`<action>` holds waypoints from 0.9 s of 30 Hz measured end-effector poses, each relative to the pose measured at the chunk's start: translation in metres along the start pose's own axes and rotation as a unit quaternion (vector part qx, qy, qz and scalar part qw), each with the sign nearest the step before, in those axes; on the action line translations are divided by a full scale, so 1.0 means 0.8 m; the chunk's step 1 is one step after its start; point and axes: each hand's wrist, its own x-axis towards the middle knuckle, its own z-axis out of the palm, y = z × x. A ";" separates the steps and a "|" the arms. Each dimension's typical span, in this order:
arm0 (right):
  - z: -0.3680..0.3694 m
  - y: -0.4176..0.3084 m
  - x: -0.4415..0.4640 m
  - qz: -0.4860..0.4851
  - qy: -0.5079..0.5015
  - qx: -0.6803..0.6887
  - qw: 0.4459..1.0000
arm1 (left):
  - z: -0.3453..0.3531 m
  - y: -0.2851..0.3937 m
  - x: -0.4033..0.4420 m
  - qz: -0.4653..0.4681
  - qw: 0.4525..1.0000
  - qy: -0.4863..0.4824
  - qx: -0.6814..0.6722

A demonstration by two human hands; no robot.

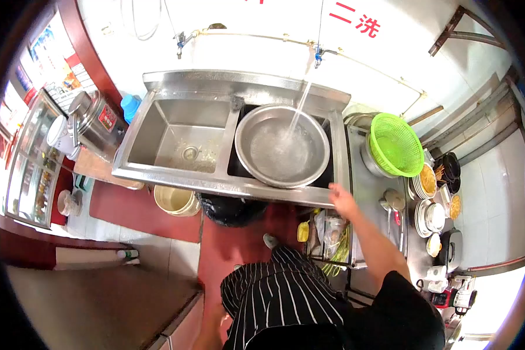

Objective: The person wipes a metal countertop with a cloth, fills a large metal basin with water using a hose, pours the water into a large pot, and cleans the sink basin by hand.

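Observation:
A wide metal basin [261,143] sits over the right sink bowl. Water [300,105] runs into it from a blue-handled tap [318,55], and the surface is rippled. My right hand [343,201] is at the front right corner of the steel sink [262,189], just right of the basin. It holds nothing visible; its fingers look loosely apart, and I cannot tell whether they touch the rim. Low beside my striped apron [280,291], my left hand [214,318] hangs partly hidden, its fingers out of sight.
The left sink bowl [186,131] has scraps near its drain. A green colander [396,144] rests in a metal bowl on the right counter, near stacked plates [424,216] and a ladle [394,200]. A bucket [175,199] and black bag [230,211] stand below. A steel urn [99,125] is left.

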 end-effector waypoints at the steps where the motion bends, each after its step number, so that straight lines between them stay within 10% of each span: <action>1: -0.032 -0.035 0.041 0.065 -0.030 0.106 0.992 | -0.001 -0.004 0.002 -0.010 1.000 0.010 -0.011; 6: -0.151 -0.181 0.208 -0.087 0.125 -0.013 0.988 | 0.013 0.010 -0.001 -0.051 0.993 0.071 -0.076; 13: -0.222 -0.243 0.430 -0.314 0.367 -0.222 0.847 | 0.082 0.080 -0.036 -0.046 0.946 0.214 -0.237; 15: -0.229 -0.242 0.488 -0.310 0.348 -0.261 0.845 | 0.098 0.076 -0.046 0.044 0.904 0.078 -0.418; 17: -0.248 -0.283 0.489 -0.198 0.149 -0.238 0.939 | 0.130 0.081 -0.053 0.040 0.956 0.124 -0.262; 22: -0.226 -0.203 0.585 -0.379 0.300 -0.240 0.842 | 0.174 0.098 -0.076 -0.044 0.972 0.216 -0.079; 27: -0.233 -0.209 0.573 -0.332 0.260 -0.219 0.880 | 0.188 0.080 -0.065 0.025 0.972 0.233 0.002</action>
